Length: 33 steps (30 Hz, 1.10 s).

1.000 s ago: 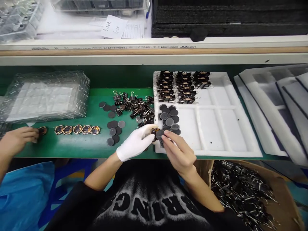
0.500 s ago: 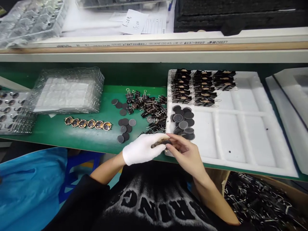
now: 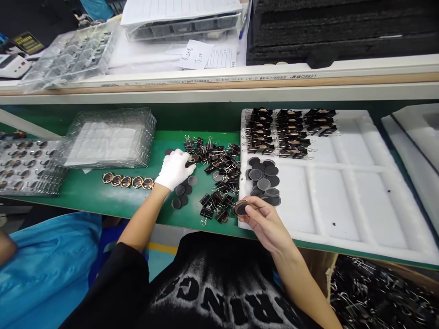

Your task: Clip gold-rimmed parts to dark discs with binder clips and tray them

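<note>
My bare right hand (image 3: 265,221) pinches a round gold-rimmed piece with a black disc on its face (image 3: 242,208), near the front left corner of the white foam tray (image 3: 343,201). My white-gloved left hand (image 3: 174,170) is over the loose black discs (image 3: 184,199) on the green table, thumb and forefinger apart. Something dark shows between those fingertips, at the edge of the pile of black binder clips (image 3: 221,160); whether they touch it I cannot tell. To the left of this hand lies a row of gold-rimmed round ornaments (image 3: 126,182).
Clipped pieces (image 3: 291,130) stand in columns at the tray's back left, with more black discs (image 3: 264,183) in front. Stacked clear plastic trays (image 3: 109,137) stand at left. A shelf edge (image 3: 206,93) crosses behind. A box of binder clips (image 3: 380,292) sits below right.
My left hand has left the round piece and moved left and away from me to the loose discs and clips. My right hand keeps the piece. The view has shifted slightly.
</note>
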{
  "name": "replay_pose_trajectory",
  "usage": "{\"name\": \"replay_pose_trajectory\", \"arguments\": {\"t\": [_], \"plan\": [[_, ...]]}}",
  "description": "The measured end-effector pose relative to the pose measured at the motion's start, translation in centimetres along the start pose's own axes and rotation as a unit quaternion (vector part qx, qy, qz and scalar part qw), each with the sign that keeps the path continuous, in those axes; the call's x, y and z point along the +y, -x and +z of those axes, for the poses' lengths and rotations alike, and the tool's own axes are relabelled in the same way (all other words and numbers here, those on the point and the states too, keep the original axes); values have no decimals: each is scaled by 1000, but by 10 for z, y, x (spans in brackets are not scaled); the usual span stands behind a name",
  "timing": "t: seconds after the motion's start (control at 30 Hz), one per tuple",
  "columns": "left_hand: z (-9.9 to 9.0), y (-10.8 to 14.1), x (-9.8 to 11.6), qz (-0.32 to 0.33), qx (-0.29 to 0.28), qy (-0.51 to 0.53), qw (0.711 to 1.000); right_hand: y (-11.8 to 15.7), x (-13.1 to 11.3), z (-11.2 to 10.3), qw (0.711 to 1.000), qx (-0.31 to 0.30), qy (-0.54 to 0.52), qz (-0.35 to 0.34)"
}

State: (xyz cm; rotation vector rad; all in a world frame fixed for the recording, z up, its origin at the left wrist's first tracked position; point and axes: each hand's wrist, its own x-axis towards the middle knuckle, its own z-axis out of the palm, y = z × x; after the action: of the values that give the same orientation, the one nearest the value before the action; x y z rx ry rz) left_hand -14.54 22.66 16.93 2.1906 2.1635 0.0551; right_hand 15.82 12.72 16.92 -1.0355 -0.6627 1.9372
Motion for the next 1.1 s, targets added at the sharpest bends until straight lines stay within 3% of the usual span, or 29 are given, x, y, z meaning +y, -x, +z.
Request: {"name": "replay_pose_trajectory", "arguments": {"t": [0.1, 0.27, 0.43, 0.57, 0.67, 0.77, 0.83, 0.9, 1.0, 1.07, 1.1], "plan": [[3, 3, -1, 18, 7, 38, 999, 0, -1, -1, 1000, 14, -12, 17], [-2, 10, 1, 23, 17, 9, 1000, 0, 0, -2, 999, 24, -24, 34], [-19, 12, 3, -31, -23, 87, 995, 0, 2, 0, 999, 22, -22, 36], [-28, 3, -1, -8, -70, 169, 983, 0, 4, 3, 999, 25, -27, 37], [-34, -2, -1, -1, -76, 110, 991, 1, 7, 2, 999, 17, -28, 33], [-44, 0, 2, 7, -40, 19, 999, 2, 9, 2, 999, 6, -24, 29], [-51, 6, 8, 27, -15, 62, 998, 3, 10, 4, 999, -2, -23, 24], [-57, 15, 19, 38, -10, 207, 978, 3, 8, 9, 1000, -21, -5, 0], [-56, 34, 46, 9, -34, 449, 893, 1, 6, 19, 992, -67, 74, -80], [-51, 49, 67, -2, -38, 518, 855, -3, 5, 26, 980, -85, 129, -125], [-49, 56, 76, 7, -31, 513, 858, -4, 4, 28, 975, -87, 147, -138]]}}
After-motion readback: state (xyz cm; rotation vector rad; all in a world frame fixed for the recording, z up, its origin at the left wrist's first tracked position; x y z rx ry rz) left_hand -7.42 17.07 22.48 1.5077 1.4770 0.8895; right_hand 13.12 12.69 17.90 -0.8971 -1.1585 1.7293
